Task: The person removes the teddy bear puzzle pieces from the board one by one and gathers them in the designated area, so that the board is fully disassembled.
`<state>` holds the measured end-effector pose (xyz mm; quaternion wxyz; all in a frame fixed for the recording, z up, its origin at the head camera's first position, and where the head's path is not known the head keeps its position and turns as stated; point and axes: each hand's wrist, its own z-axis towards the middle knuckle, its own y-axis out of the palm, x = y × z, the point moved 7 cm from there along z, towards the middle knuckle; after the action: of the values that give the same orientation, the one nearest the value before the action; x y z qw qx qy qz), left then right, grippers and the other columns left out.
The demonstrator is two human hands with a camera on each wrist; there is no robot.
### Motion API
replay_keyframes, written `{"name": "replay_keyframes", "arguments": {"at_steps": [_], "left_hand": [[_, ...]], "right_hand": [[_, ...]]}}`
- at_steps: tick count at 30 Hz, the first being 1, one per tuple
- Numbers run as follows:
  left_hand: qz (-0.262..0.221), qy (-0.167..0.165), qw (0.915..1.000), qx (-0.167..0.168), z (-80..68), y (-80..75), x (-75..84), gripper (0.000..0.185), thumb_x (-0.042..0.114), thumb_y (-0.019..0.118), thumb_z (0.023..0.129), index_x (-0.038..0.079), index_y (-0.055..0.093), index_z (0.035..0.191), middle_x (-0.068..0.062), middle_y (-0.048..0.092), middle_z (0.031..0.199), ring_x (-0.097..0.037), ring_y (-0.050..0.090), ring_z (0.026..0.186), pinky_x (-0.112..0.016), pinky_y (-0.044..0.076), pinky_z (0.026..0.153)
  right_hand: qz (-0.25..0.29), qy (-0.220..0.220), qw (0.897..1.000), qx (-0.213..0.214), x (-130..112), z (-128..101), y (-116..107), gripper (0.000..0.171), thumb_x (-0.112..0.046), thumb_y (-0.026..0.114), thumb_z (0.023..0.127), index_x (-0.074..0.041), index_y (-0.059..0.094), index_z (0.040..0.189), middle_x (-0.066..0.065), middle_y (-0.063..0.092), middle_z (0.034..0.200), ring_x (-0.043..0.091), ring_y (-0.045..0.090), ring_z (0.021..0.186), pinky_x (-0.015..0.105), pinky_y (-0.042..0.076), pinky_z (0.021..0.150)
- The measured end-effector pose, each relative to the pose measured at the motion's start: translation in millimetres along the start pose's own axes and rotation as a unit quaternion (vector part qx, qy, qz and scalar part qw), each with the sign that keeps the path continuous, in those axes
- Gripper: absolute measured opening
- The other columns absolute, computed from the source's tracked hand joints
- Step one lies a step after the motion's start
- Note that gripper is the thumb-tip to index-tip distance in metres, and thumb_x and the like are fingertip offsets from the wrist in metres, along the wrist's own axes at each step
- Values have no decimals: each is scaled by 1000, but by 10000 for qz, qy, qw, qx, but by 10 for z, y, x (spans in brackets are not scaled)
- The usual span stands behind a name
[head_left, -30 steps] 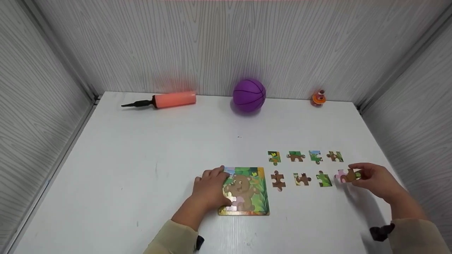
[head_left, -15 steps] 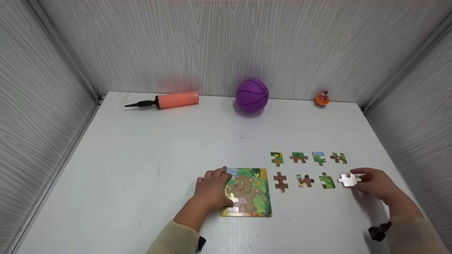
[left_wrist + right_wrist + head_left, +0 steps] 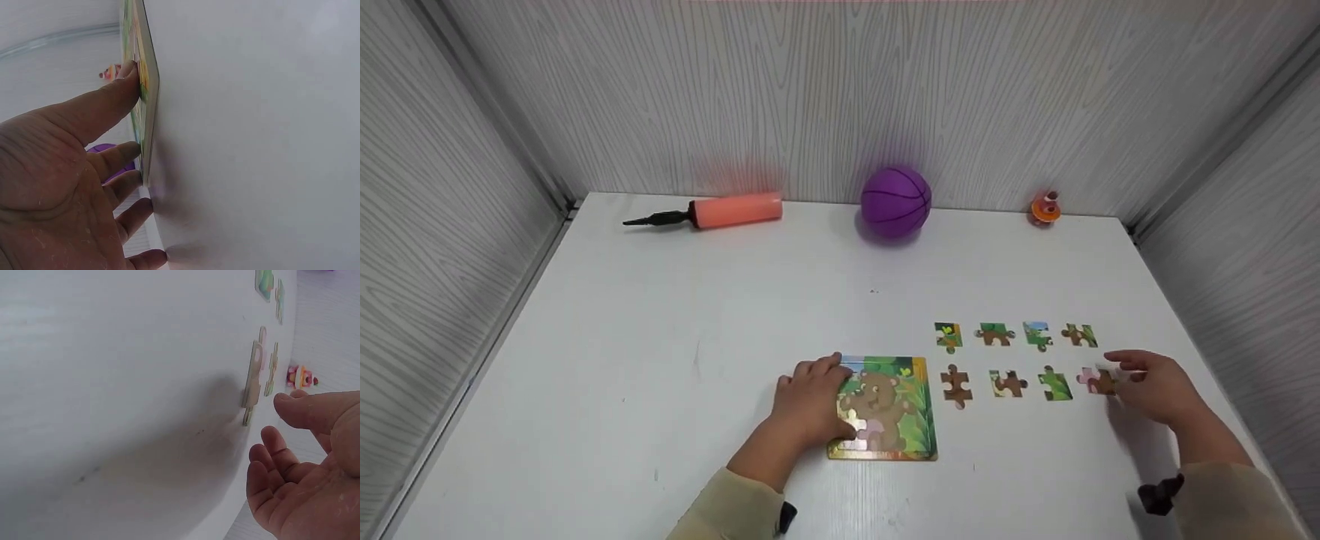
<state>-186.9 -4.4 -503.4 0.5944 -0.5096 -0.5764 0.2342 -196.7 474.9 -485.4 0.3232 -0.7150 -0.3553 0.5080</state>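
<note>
Your right hand [image 3: 1159, 386] hangs loose, holding nothing — the puzzle piece [image 3: 1095, 380] just off its fingertips looks thin, stiff, light — pinch its edges.

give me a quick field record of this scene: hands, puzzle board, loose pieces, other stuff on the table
left hand: rests on the left edge of the puzzle board, fingers straight
right hand: open, beside the pink and brown piece, not gripping it
loose pieces: eight in two rows of four, right of the board
board: bear picture, partly filled
table back: orange pump, purple ball, small orange toy
</note>
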Motion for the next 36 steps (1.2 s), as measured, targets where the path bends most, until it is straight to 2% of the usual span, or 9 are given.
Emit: {"name": "replay_keyframes", "arguments": {"at_steps": [4,9,12,14,18,21,26,31,36], "left_hand": [[-41,19,10000,-6,-10,-4,19,86,44,85,64,18,49,138,-3,33,152,-30,33,132,-51,32,94],[-40,33,10000,-68,-12,-12,28,83,44,84,66,17,50,137,-3,32,152,-31,31,133,-51,32,95],[-15,64,9999,-144,-13,-21,38,82,45,84,67,17,51,136,-4,31,153,-31,31,134,-52,32,96],[24,66,9998,-180,-14,-23,36,81,45,83,68,17,51,136,-4,31,153,-31,31,134,-53,33,96],[95,46,9996,-249,-21,-21,33,80,46,82,69,16,50,137,-4,31,153,-31,30,135,-54,32,98],[129,79,9996,-244,-18,-32,45,81,47,81,69,17,50,138,-4,30,153,-32,29,135,-55,31,99],[181,78,9995,-252,13,-29,41,83,47,81,68,17,49,138,-4,32,153,-31,30,135,-55,31,99],[166,120,9992,-351,23,-41,41,84,44,83,66,17,50,138,-4,33,152,-31,31,133,-56,31,100],[57,139,9992,-383,45,-112,21,59,38,72,81,17,56,134,-3,37,149,-32,34,131,-56,32,99]], "right_hand": [[-42,-320,9993,198,-322,-78,76,47,-19,67,88,-5,55,132,28,51,127,43,48,113,40,51,72],[65,-1161,9928,289,-1057,-294,379,35,-12,68,87,-12,64,122,15,61,116,32,56,104,36,50,72],[323,-1693,9850,-7,-1564,-473,667,35,-11,73,84,-20,67,117,5,65,109,25,60,98,38,50,76],[559,-2048,9765,-370,-1886,-597,882,36,-13,75,82,-24,67,115,0,66,105,22,60,95,40,49,78],[897,-2563,9551,-1185,-2368,-800,1303,39,-14,76,80,-21,66,118,1,65,104,22,61,93,42,50,77],[983,-2643,9471,-1534,-2568,-862,1583,38,-15,76,80,-15,67,117,2,65,101,21,61,89,36,52,73],[632,-2384,9552,-1636,-2733,-830,1944,37,-17,78,78,-13,68,113,-2,63,88,13,58,77,25,49,65],[-293,-2404,9627,-1207,-2804,-805,2063,25,-18,79,73,-17,68,95,-7,56,77,9,50,70,25,43,60],[-702,-2373,9646,-909,-2833,-806,2079,26,-20,80,71,-17,68,93,-9,51,78,10,48,73,26,42,63]]}}
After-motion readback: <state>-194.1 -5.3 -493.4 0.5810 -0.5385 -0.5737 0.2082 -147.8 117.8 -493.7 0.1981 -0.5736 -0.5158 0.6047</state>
